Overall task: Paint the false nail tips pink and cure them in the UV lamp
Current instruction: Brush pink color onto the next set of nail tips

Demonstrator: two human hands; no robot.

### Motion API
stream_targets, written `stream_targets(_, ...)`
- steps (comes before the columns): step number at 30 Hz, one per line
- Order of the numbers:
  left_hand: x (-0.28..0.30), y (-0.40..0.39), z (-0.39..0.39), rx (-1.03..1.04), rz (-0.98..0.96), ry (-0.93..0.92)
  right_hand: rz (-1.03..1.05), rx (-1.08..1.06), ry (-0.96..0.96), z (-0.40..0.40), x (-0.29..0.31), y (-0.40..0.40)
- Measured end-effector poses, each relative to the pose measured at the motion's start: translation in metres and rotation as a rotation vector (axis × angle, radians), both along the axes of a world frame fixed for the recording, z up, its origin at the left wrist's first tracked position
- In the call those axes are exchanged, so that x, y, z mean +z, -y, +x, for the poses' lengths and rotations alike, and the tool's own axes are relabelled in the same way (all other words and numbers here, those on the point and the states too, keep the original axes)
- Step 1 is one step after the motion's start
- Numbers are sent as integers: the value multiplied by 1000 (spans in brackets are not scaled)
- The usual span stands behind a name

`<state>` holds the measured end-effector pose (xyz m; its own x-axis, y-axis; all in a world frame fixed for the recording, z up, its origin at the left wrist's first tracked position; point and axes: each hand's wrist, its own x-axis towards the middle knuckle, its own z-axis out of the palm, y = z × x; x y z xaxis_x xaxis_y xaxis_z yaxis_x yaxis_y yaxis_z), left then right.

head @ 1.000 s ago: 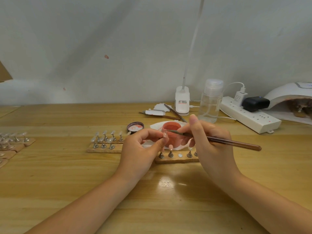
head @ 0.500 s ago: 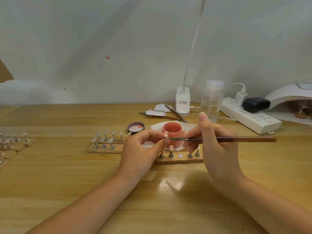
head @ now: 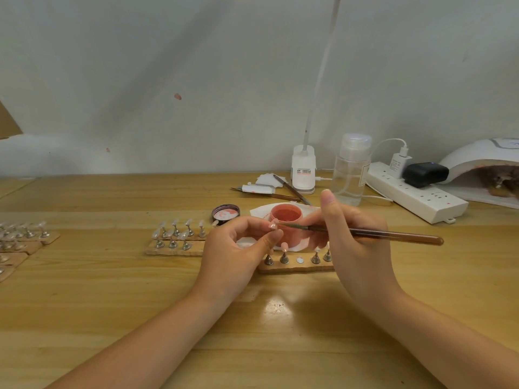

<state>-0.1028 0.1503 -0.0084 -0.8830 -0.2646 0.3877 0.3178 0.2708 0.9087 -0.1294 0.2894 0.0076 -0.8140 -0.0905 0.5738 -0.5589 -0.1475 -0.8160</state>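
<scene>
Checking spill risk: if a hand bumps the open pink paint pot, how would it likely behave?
The paint pot looks small and probably light, so it would likely slide or tip. Its lid lies beside it, so paint could spill. The right hand works close by.

Soft, even light falls from above, its source a bright patch just cut off at the 12 o'clock edge. It throws a small white glare spot on the varnished pale wooden bench [head: 276, 306] between the forearms. Broad faint shadows slant across the grey-white wall [head: 168, 66]. The wide lens bows the bench edge, and detail softens toward 9 and 3 o'clock.
</scene>
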Motion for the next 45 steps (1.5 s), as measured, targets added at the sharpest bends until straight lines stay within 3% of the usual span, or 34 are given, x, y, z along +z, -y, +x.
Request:
stream_targets(31,-2,0,-1,-6,31,-31,1,-33,-12,3,-3,-1)
stream_targets(45,-4,2,-3,15,-41,-36,6,-52,-55,1,-1,-1)
